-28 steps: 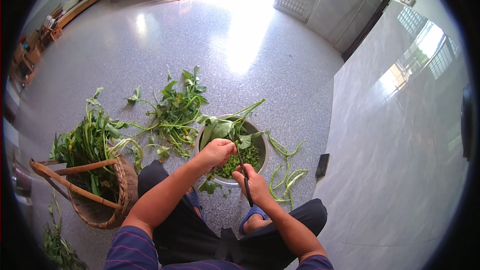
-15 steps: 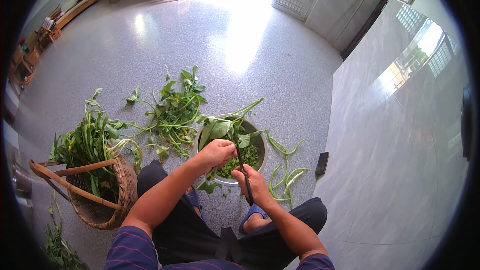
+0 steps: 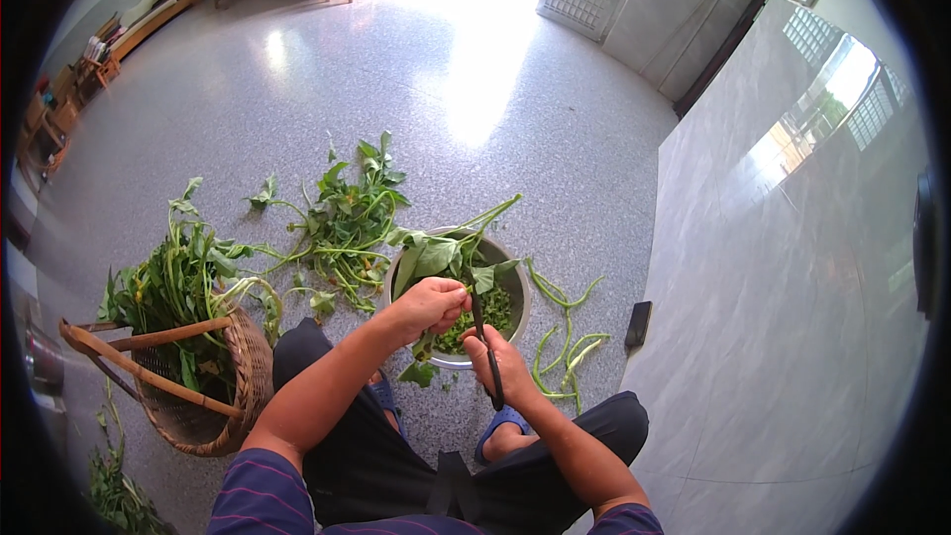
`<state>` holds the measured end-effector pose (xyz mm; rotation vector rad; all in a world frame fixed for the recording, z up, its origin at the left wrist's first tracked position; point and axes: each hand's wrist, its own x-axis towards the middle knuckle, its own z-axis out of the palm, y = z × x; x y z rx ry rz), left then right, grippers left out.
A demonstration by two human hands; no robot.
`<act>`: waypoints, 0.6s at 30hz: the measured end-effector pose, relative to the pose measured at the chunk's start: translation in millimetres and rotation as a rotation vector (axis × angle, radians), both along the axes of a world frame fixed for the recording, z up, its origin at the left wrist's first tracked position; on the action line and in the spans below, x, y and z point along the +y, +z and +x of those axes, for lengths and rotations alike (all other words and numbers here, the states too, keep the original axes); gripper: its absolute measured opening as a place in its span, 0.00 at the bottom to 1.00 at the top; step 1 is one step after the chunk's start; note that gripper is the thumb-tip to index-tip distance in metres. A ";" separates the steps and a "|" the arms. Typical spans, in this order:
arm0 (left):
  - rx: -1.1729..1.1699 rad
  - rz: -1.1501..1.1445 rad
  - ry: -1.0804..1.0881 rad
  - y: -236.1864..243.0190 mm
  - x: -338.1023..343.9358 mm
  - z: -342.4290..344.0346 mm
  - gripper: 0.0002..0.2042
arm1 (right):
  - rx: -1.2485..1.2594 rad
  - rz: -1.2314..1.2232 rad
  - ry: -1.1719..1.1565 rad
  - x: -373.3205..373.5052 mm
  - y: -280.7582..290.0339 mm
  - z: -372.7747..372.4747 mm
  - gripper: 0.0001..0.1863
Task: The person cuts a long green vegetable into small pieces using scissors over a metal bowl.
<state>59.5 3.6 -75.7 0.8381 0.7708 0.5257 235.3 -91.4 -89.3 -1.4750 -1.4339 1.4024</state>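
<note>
- Two hands work close together over a metal bowl (image 3: 528, 322) on the floor (image 3: 347, 79).
- The left hand (image 3: 434, 304) is closed, thumb and fingers pinched on what looks like a leafy sprig (image 3: 436, 256); the sprig's leaves lie over the bowl and its stems reach past the far rim.
- The right hand (image 3: 503, 367) is curled round dark scissors (image 3: 494, 388), blades pointing up toward the left fingertips; whether the blades are parted, I cannot tell.
- Chopped greens (image 3: 500, 312) lie in the bowl, below the hands.
- The step in hand appears to be snipping the sprig into the bowl.
- The next cut would call for a steady pinch, with fingertips clear of the blades and the stem over the bowl.
- More greens stick out of a wicker basket (image 3: 253, 372) at the left, a leafy heap (image 3: 357, 203) lies beyond it, and loose stems (image 3: 567, 337) lie right of the bowl.
</note>
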 end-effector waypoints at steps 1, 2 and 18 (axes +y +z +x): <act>0.005 0.016 0.003 -2.0 -0.1 -0.7 0.11 | -0.104 0.091 0.004 0.0 1.1 -1.3 0.21; 0.006 0.016 0.004 -5.6 0.1 -1.5 0.11 | -0.208 0.182 0.008 -0.2 2.7 -2.6 0.21; 0.138 0.067 0.012 7.6 0.6 -3.1 0.12 | -0.023 -0.007 -0.025 2.6 10.4 -1.0 0.16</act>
